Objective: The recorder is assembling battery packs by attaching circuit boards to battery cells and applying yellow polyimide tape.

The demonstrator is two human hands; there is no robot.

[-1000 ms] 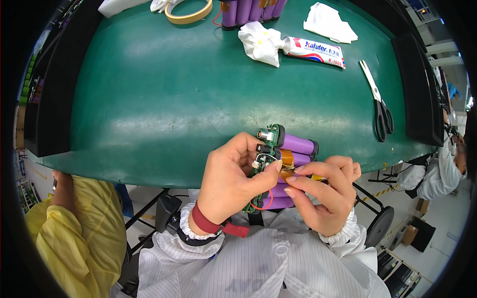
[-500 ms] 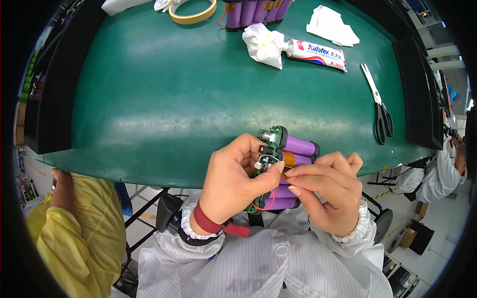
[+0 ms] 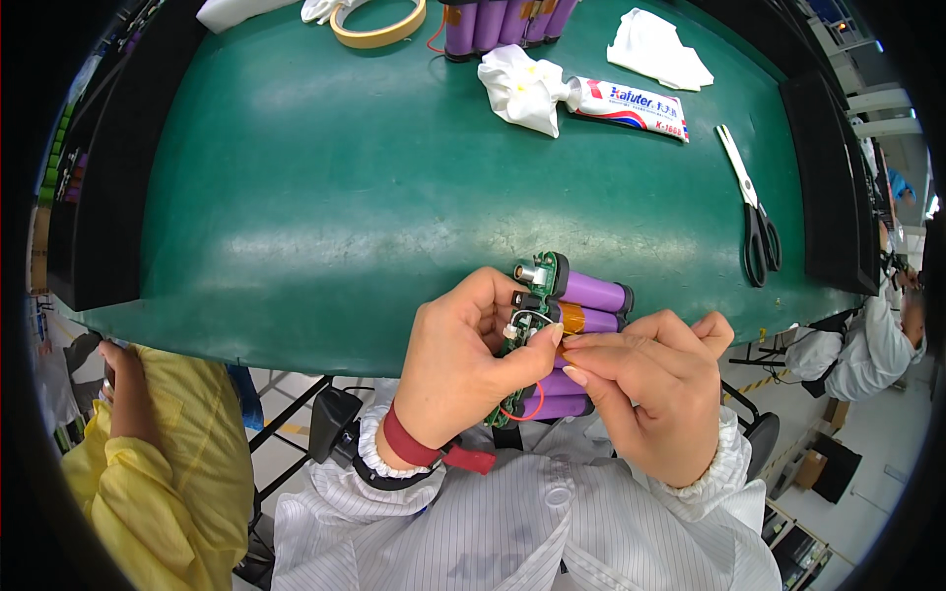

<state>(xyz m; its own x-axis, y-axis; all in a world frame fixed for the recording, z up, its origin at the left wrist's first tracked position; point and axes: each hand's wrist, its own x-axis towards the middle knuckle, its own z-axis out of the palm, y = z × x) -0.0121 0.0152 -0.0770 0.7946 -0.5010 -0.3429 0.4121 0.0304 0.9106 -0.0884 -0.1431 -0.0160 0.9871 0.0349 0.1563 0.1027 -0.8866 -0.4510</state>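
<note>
Close to my body, at the table's near edge, I hold a battery pack (image 3: 596, 294) of purple cylindrical cells with black end caps. A green circuit board (image 3: 544, 276) with a metal connector runs along its left side. My left hand (image 3: 458, 345) is closed around the board side, its thumb pressed on the pack's middle. Amber tape (image 3: 573, 317) crosses a cell beside that thumb. The thumb and fingers of my right hand (image 3: 655, 379) pinch together at the pack's middle, hiding what is between them. A red wire (image 3: 538, 399) loops out near the lower cells.
On the green table (image 3: 325, 197) lie a tape roll (image 3: 379, 37), a second purple pack (image 3: 503, 25), a crumpled white cloth (image 3: 522, 89), a glue tube (image 3: 631, 106), a white wipe (image 3: 655, 49) and scissors (image 3: 751, 212). A person in yellow (image 3: 168, 443) is at the left.
My right hand has shifted slightly, its fingertips moving a little left against the pack's middle. My left hand still grips the pack in nearly the same place.
</note>
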